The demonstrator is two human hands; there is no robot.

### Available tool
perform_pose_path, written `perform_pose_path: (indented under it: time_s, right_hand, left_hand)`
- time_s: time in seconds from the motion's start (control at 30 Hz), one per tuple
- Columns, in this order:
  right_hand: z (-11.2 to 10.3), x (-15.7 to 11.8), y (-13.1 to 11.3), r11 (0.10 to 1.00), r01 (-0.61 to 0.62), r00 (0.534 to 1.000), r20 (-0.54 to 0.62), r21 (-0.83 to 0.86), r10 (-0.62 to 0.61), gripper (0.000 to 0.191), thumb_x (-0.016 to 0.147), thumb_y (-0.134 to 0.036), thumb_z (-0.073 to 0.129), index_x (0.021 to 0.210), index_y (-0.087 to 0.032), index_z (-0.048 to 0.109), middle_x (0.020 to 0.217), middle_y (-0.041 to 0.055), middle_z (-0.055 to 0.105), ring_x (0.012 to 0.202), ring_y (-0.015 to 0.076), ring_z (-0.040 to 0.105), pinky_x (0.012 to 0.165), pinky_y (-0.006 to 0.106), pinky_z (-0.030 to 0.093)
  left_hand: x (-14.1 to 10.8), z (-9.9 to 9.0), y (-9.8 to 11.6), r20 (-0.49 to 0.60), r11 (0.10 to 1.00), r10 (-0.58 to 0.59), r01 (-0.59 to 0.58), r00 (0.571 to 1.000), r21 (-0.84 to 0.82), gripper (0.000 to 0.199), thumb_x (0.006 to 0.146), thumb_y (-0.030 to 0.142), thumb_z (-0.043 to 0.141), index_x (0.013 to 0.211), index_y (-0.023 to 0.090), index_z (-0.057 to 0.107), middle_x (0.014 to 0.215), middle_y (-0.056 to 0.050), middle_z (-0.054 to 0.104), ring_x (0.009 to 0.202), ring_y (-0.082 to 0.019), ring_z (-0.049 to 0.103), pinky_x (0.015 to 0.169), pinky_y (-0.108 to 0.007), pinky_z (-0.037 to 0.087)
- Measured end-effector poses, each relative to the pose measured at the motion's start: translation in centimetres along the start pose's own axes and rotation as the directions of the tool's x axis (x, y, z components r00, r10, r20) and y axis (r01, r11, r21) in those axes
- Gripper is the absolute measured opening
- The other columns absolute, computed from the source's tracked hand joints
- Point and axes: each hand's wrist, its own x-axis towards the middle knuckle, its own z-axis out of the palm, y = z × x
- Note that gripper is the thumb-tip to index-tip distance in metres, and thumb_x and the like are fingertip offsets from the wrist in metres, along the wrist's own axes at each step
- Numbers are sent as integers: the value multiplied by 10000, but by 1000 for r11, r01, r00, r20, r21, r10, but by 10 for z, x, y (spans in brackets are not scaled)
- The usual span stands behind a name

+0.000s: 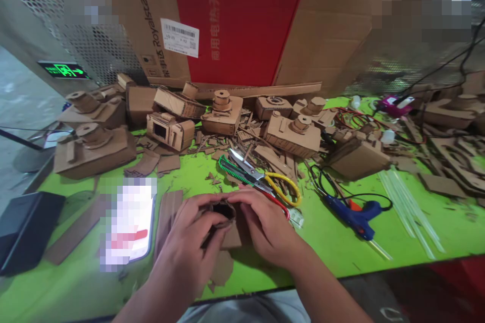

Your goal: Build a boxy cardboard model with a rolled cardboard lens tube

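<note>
1. Here's my left hand (189, 239), narrow now, thumb and fingers pinched around a short, dark-mouthed cardboard tube (229, 221), its opening facing up towards the camera!
2. And my right hand (267, 229) comes in from the other side, fingers bent in a loose cup, tips at the tube's far rim. Its thumb is hidden, so how tightly it closes I cannot tell.
3. The tube sits front and centre, above a flat cardboard piece (242, 234) on the green table (314, 242); whether they touch, I can't see.
4. Edges, then! The table's near edge runs beneath my forearms, with a rounded cardboard scrap (222, 268) lying just inside it.
5. On the left it's tight: a cardboard strip (168, 214) right beside my hand, then the lit phone (142, 242).
6. Straight beyond my fingers, scissors (282, 189) with one yellow and one red handle lie with blades apart, across the green cutter (231, 169).
7. Behind those, scraps (278, 159) and camera-shaped cardboard models (293, 136) crowd the back, up against the big carton (242, 20).
8. The open room is on the right: bare green between my wrist and the blue glue gun (354, 217), glue sticks (411, 212) past it.
</note>
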Motion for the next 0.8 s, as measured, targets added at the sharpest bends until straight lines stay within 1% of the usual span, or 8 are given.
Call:
perform_pose_path:
  time_s: [0.1,0.23,0.4,0.57,0.67,0.8]
  right_hand:
    - [0,1,-3,1000,17,1000,-1,-10,-17,374,1100,-80,442,1388,-265,595,1325,103,779,1260,241,724,1209,504,535]
    - [-1,1,-4,1000,25,1000,2,-13,-25,381,1103,-80,429,1393,-271,586,1335,104,779,1270,246,723,1216,519,533]
    - [-2,1,-2,1000,17,1000,5,-15,-17,381,1095,-82,439,1394,-265,590,1324,113,778,1267,247,726,1205,519,540]
    - [-1,0,-2,1000,21,1000,-2,1,-21,401,1086,-79,468,1411,-278,594,1345,99,776,1286,238,717,1216,504,528]
    - [-1,0,-5,1000,17,1000,1,3,-17,362,1103,-123,505,1419,-273,598,1368,92,777,1306,235,703,1231,484,515]
    - [-2,1,-8,1000,9,1000,20,19,-10,364,1083,-186,610,1438,-267,604,1405,93,768,1341,247,683,1240,471,507]
  left_hand:
    - [-1,3,-1,-12,999,-30,29,999,-21,201,1054,118,635,1116,289,720,1316,-67,680,1279,-244,657,1085,-427,528]
    - [-2,5,-1,-16,999,-37,36,999,-28,213,1046,118,633,1121,298,719,1300,-61,677,1257,-243,664,1063,-425,539]
    - [-3,5,-1,-5,1000,-13,13,1000,8,217,1061,131,626,1178,295,705,1322,-77,670,1262,-260,664,1067,-452,544]
    - [-2,-1,-1,-11,998,30,-30,999,55,234,1050,144,666,1235,283,695,1361,-95,668,1277,-264,676,1110,-450,550]
    - [0,-7,-5,-26,999,27,-26,999,44,275,1032,163,706,1287,267,690,1345,-94,713,1262,-258,711,1102,-418,582]
    - [3,-12,-12,-31,999,52,-52,998,9,311,1028,275,764,1332,254,707,1250,-64,816,1138,-230,798,1023,-353,651]
